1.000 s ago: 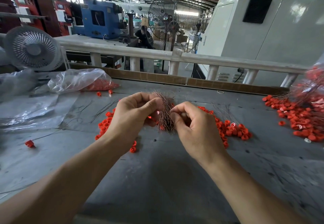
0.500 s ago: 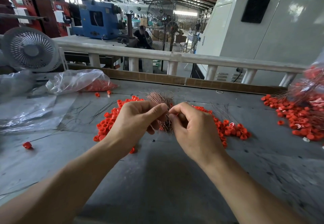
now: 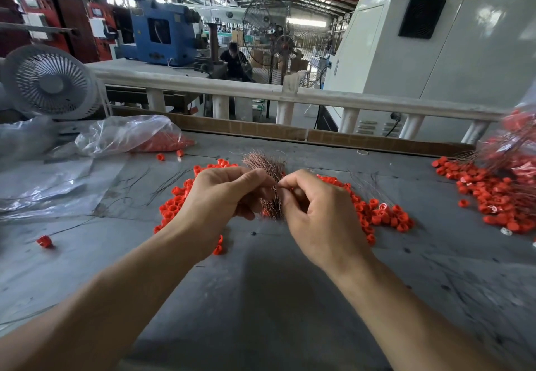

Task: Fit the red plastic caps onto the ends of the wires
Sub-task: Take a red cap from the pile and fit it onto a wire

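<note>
Nearest me, low in the frame, the grey bench (image 3: 261, 298) is bare between my forearms, which gives open room to draw back toward its near edge. At centre, my left hand (image 3: 223, 205) holds the bundle of copper wires (image 3: 265, 167) in a curled grip, strands fanning above the fist. My right hand (image 3: 316, 211) pinches thumb to forefinger against the bundle; I cannot tell whether it has one wire or a cap too. Compared with a second ago, both hands have lifted off the pile and the pinch has tightened, so I judge a single strand is being picked out for capping. Behind the hands lie loose red caps (image 3: 383, 216), touching the bench, within easy reach. At far right sits the capped-wire heap (image 3: 499, 196); upper left, a plastic bag of caps (image 3: 130, 135) and a white fan (image 3: 49, 83). The cardboard strip (image 3: 348, 138) marks the far edge, the railing (image 3: 319, 97) beyond.
</note>
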Tool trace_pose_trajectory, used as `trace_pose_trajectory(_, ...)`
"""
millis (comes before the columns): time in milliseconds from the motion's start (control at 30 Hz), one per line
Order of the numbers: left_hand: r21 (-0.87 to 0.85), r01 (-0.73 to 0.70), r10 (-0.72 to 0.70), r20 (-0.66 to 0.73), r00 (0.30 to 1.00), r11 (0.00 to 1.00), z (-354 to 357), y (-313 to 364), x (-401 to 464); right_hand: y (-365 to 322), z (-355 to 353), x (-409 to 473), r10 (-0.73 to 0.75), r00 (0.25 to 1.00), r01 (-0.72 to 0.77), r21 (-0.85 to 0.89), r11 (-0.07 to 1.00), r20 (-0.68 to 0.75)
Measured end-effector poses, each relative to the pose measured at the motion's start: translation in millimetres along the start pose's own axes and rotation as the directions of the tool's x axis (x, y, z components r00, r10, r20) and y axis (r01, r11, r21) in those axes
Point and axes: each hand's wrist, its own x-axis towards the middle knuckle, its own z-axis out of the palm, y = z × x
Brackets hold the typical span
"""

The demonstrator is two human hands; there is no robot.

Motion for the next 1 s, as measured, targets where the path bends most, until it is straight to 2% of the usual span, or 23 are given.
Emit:
trace_pose_trajectory(200, 0.063, -0.036, 0.039, -0.041, 0.998, 0.997, -3, -4, 3, 1, 2, -1, -0.005, 1.000, 0.005, 0.009, 1.000, 0.023)
trace_pose_trajectory(433, 0.004, 0.014, -0.014, -0.040, 0.999, 1.000, -3, 0, 1, -1, 2, -1, -0.015, 1.000, 0.014, 0.034, 0.999, 0.028)
trace_pose_trajectory(633, 0.095, -0.031, 0.047, -0.172, 0.984, 0.995, -12, 7, 6, 0, 0, -2, 0.016, 1.000, -0.016, 0.020, 1.000, -0.006)
trace_pose_trajectory(700, 0.211, -0.032, 0.078, -0.214, 0.974, 0.977, -21, 8, 10, 0, 0, -2, 0.033, 0.999, -0.033, 0.022, 0.999, -0.015)
trace_pose_trajectory(800, 0.490, -0.020, 0.150, -0.227, 0.962, 0.871, -34, 3, 14, 0, 0, -2, 0.045, 0.999, -0.045, 0.026, 0.999, -0.013)
trace_pose_trajectory(867, 0.694, -0.017, 0.222, -0.207, 0.953, 0.720, -37, -1, 16, -1, -1, -2, 0.046, 0.999, -0.046, 0.028, 0.999, -0.010)
trace_pose_trajectory(933, 0.806, -0.013, 0.255, -0.171, 0.952, 0.591, -35, -3, 14, -2, -1, -2, 0.047, 0.999, -0.047, 0.035, 0.998, -0.008)
trace_pose_trajectory(1000, 0.863, -0.020, 0.255, -0.127, 0.958, 0.505, -32, -6, 12, -2, 0, -2, 0.050, 0.999, -0.049, 0.038, 0.998, -0.010)
